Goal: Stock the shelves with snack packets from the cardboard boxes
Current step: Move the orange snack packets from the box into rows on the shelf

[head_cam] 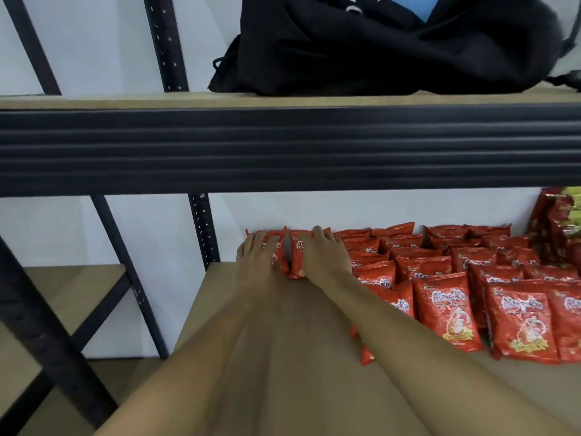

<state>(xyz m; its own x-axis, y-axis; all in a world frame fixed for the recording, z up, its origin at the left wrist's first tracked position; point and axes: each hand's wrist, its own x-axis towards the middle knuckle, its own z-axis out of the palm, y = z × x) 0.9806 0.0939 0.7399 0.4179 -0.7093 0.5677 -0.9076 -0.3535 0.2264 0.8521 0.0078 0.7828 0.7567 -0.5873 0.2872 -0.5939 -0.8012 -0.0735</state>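
Your two bare forearms reach out from the bottom edge across the tan shelf board [220, 309], which serves as the landmark here. Nearest you on that board, toward its right side, red snack packets [446, 309] lie flat in overlapping rows, the closest ones showing their printed fronts, and the rows run back to the white wall behind the board. At the board's far left corner, close to that wall, your left hand [256, 256] lies over the left of two red packets [278, 254] standing on end there, fingers curled down around its top and side, so it is holding that packet. Your right hand [323, 251] is just beside it, fingers bent over the top of the second upright packet [297, 259], gripping it as well; the two packets stand touching or nearly touching each other, and motion blur makes it hard to tell which. At the far right end of the board, a taller stack of darker red and yellow packets [562, 221] rises against the wall. A black perforated upright [204, 228] stands at the board's back left corner. Above the board runs a broad black ribbed beam [283, 149] that carries the next shelf up, where a black bag [393, 42] rests.
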